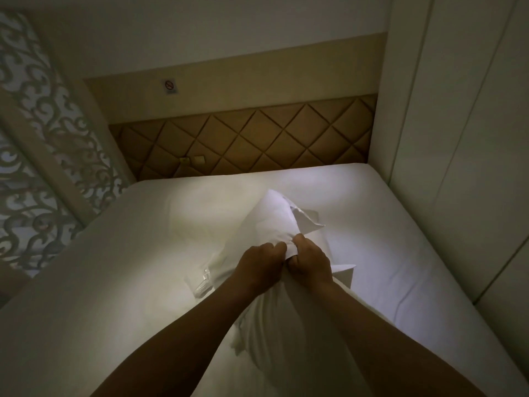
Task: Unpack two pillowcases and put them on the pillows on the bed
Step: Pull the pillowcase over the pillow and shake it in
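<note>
A white pillow in a white pillowcase [267, 217] is held up over the middle of the bed [128, 253], one corner pointing toward the headboard. My left hand [257, 267] and my right hand [310, 263] are side by side, both clenched on bunched pillowcase fabric at the pillow's near end. More white fabric [280, 339] hangs down between my forearms. A loose white flap [310, 220] sticks out to the right of the pillow. A clear plastic wrapper [200, 283] lies on the sheet left of my left hand.
A padded brown headboard [257, 138] runs along the far side of the bed. A patterned white screen [43, 124] stands to the left. White cabinet panels [458, 110] close off the right side. The room is dim.
</note>
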Demonstrator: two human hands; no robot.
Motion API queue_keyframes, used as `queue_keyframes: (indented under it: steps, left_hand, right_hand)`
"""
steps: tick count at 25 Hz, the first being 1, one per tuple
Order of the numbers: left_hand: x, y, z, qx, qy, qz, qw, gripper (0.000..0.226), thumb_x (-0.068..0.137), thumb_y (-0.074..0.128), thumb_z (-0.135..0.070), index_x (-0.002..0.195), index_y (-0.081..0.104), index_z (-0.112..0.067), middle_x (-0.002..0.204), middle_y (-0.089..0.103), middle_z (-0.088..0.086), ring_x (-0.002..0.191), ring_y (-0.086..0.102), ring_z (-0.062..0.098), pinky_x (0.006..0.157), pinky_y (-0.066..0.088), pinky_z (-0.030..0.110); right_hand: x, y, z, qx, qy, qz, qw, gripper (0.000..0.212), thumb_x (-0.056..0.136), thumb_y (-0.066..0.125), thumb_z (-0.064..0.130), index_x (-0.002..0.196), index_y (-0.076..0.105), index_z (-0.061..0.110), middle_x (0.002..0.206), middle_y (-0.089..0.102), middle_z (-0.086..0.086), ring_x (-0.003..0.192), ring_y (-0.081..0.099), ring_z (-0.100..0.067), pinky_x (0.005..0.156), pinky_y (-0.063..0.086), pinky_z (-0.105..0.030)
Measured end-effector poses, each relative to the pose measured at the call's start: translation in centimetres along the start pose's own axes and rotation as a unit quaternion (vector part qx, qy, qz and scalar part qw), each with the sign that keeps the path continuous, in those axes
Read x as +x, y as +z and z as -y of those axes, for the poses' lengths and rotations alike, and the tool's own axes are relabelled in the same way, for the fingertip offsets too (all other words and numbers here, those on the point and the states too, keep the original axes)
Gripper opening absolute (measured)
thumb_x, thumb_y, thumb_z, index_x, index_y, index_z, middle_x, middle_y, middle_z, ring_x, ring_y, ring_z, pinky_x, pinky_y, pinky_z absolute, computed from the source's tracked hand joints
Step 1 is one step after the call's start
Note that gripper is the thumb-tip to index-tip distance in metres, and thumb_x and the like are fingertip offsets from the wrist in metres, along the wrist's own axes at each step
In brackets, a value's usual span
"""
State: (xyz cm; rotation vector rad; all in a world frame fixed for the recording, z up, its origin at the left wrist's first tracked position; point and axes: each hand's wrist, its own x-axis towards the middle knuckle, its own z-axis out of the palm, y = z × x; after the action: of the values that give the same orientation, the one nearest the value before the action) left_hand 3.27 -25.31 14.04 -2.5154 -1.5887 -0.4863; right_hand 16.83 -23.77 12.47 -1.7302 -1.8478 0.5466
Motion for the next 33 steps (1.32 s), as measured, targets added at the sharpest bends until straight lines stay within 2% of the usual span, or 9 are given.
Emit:
queue_keyframes:
  steps: [6, 9, 12, 15, 18, 23, 25, 28, 33]
  left_hand:
    - [3.0, -4.0, -0.5, 0.032, 0.049, -0.058, 0.997, 0.007, 0.086, 0.058, -0.013, 0.086, 0.057, -0.007, 0.065, 0.062, 0.015, 0.05, 0.06, 0.034, 0.052, 0.058, 0.039]
    - [4.2, -6.0, -1.0, 0.036, 0.081, -0.072, 0.993, 0.013, 0.078, 0.073, -0.003, 0.085, 0.062, -0.003, 0.062, 0.062, 0.016, 0.046, 0.061, 0.03, 0.052, 0.052, 0.028]
    - [5.2, -8.0, -0.7, 0.038, 0.071, -0.088, 0.993, 0.016, 0.074, 0.074, 0.002, 0.08, 0.06, -0.001, 0.056, 0.059, 0.015, 0.041, 0.057, 0.029, 0.051, 0.038, 0.022]
    - [6.1, -9.3, 0.3, 0.049, 0.063, -0.101, 0.992, 0.014, 0.075, 0.069, 0.004, 0.079, 0.056, -0.002, 0.055, 0.056, 0.015, 0.041, 0.054, 0.03, 0.05, 0.037, 0.023]
    - [6.1, -10.2, 0.6, 0.053, 0.059, -0.107, 0.991, 0.01, 0.08, 0.066, 0.0, 0.081, 0.056, -0.003, 0.058, 0.058, 0.015, 0.045, 0.057, 0.03, 0.049, 0.051, 0.029]
    - [5.3, -11.0, 0.5, 0.076, 0.061, -0.056, 0.994, 0.013, 0.088, 0.065, -0.013, 0.096, 0.06, -0.004, 0.073, 0.065, 0.012, 0.058, 0.065, 0.024, 0.062, 0.054, 0.028]
    - [5.0, -11.4, 0.8, 0.132, 0.06, 0.019, 0.989, 0.017, 0.096, 0.055, -0.021, 0.106, 0.055, -0.007, 0.084, 0.066, 0.01, 0.067, 0.065, 0.023, 0.066, 0.054, 0.028]
    - [4.5, -12.1, 1.6, 0.129, 0.022, 0.063, 0.989, 0.02, 0.099, 0.049, -0.025, 0.109, 0.05, -0.008, 0.093, 0.066, 0.011, 0.075, 0.066, 0.028, 0.064, 0.049, 0.03]
    - [4.4, -12.5, 0.0, 0.135, 0.044, 0.1, 0.985, 0.019, 0.101, 0.045, -0.022, 0.107, 0.053, -0.006, 0.096, 0.067, 0.012, 0.078, 0.065, 0.025, 0.063, 0.042, 0.027]
  right_hand:
    - [1.0, -3.7, -1.0, 0.217, 0.008, -0.023, 0.976, 0.03, 0.091, 0.066, 0.032, 0.098, 0.042, 0.016, 0.084, 0.055, 0.001, 0.074, 0.057, -0.014, 0.067, 0.049, -0.017]
    - [0.6, -4.4, -1.7, 0.234, 0.002, -0.029, 0.972, 0.036, 0.088, 0.069, 0.038, 0.099, 0.042, 0.016, 0.083, 0.053, 0.002, 0.072, 0.055, -0.015, 0.059, 0.041, -0.011]
    - [-1.0, -4.8, -2.3, 0.125, -0.057, -0.151, 0.979, 0.043, 0.083, 0.06, 0.061, 0.087, 0.046, 0.021, 0.075, 0.048, 0.006, 0.061, 0.048, -0.011, 0.055, 0.036, -0.014]
    - [-3.2, -3.4, -2.2, 0.0, -0.02, -0.026, 0.999, 0.077, 0.065, 0.05, 0.089, 0.11, 0.048, 0.026, 0.098, 0.054, 0.009, 0.084, 0.057, -0.009, 0.071, 0.048, -0.022]
    - [-2.9, -2.1, -2.2, 0.034, 0.044, 0.052, 0.997, 0.114, 0.047, 0.049, 0.099, 0.137, 0.03, 0.033, 0.128, 0.05, 0.007, 0.115, 0.057, -0.019, 0.095, 0.051, -0.039]
    - [-2.6, -1.7, 0.0, 0.082, -0.092, -0.02, 0.992, 0.038, 0.095, 0.055, 0.045, 0.117, 0.063, 0.015, 0.106, 0.07, -0.003, 0.092, 0.067, -0.016, 0.089, 0.056, -0.036]
    - [-2.1, -1.9, 2.3, 0.111, -0.119, -0.046, 0.986, 0.037, 0.099, 0.052, 0.035, 0.124, 0.061, 0.01, 0.117, 0.066, -0.008, 0.106, 0.064, -0.02, 0.101, 0.049, -0.035]
    - [-1.1, -3.6, 6.0, 0.134, -0.133, -0.094, 0.977, 0.04, 0.099, 0.046, 0.033, 0.116, 0.064, 0.001, 0.114, 0.066, -0.015, 0.106, 0.062, -0.027, 0.1, 0.047, -0.037]
    - [0.8, -4.4, 7.1, 0.164, -0.005, -0.088, 0.982, 0.036, 0.101, 0.042, 0.029, 0.109, 0.065, 0.002, 0.105, 0.066, -0.017, 0.105, 0.061, -0.033, 0.092, 0.049, -0.04]
